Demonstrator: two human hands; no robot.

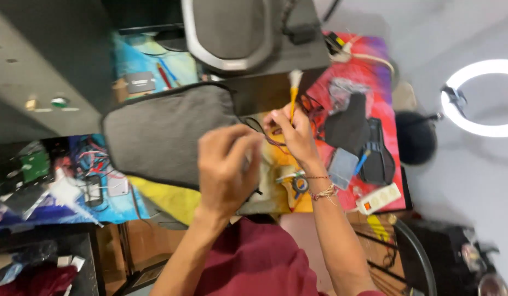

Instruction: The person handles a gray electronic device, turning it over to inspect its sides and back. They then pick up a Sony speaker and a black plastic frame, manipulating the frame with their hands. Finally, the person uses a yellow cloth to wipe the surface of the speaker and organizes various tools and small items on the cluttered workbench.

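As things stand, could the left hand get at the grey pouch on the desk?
Probably yes: the left hand hovers right at the grey pouch, with nothing visible between them.

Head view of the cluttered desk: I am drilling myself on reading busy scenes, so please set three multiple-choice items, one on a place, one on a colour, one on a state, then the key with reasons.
1. Where does the white power strip lie?
A. at the mat's near right corner
B. on the grey pouch
C. under the ring light

2. What colour is the handle of the small brush?
A. green
B. orange-yellow
C. black

3. How is the right hand engaged?
A. flat on the mat
B. fingers pinched round the brush handle, bristles pointing away
C. open in the air

Answers:
1. A: it sits at the edge of the red mat, beyond the right wrist.
2. B: the handle is orange-yellow below pale bristles.
3. B: the fingers close on the handle; the left hand is raised beside it over the grey pouch, blurred.
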